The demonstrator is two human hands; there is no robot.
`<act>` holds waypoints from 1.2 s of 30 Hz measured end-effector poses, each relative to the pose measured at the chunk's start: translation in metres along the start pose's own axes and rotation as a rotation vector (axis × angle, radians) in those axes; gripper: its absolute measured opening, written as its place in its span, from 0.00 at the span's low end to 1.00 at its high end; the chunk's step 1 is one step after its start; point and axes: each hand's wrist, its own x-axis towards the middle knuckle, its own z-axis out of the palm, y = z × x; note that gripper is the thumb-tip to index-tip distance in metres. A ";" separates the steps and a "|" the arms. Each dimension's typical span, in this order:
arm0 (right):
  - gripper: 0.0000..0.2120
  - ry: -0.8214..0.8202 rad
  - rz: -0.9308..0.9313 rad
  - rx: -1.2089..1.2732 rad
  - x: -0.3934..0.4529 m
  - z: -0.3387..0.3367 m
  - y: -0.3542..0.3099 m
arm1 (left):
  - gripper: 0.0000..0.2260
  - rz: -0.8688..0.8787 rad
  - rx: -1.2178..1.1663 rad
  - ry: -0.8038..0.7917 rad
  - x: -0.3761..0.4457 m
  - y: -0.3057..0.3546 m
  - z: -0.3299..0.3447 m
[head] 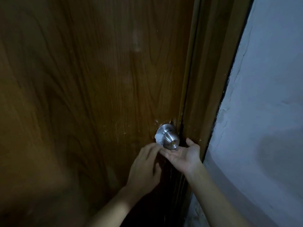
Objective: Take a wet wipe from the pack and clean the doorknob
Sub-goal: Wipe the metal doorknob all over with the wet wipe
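Note:
A round brushed-metal doorknob (170, 139) with a brass keyhole sticks out of the brown wooden door (98, 95) near its right edge. A crumpled white wet wipe (158, 139) is pressed against the knob's left side, by its neck. My left hand (145, 166) reaches up from below, and its fingertips pinch the lower edge of the wipe. My right hand (184, 154) lies palm up just under the knob, fingers spread and holding nothing. The wipe pack is not in view.
The wooden door frame (206, 95) runs right of the knob. Beyond it stands a pale, cracked plaster wall (265, 112). The scene is dim.

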 end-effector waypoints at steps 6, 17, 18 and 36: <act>0.35 0.060 0.058 -0.264 0.001 -0.003 -0.004 | 0.43 0.073 0.387 -0.232 0.003 -0.006 0.007; 0.23 0.134 -0.038 -0.505 -0.008 0.000 -0.009 | 0.46 0.164 1.067 -0.285 0.016 -0.030 0.016; 0.22 0.124 -0.054 -0.545 -0.009 0.001 -0.009 | 0.47 0.142 1.100 -0.265 0.017 -0.030 0.011; 0.06 0.241 -0.462 -0.972 -0.015 0.016 -0.003 | 0.37 0.039 1.092 -0.355 0.020 -0.010 0.030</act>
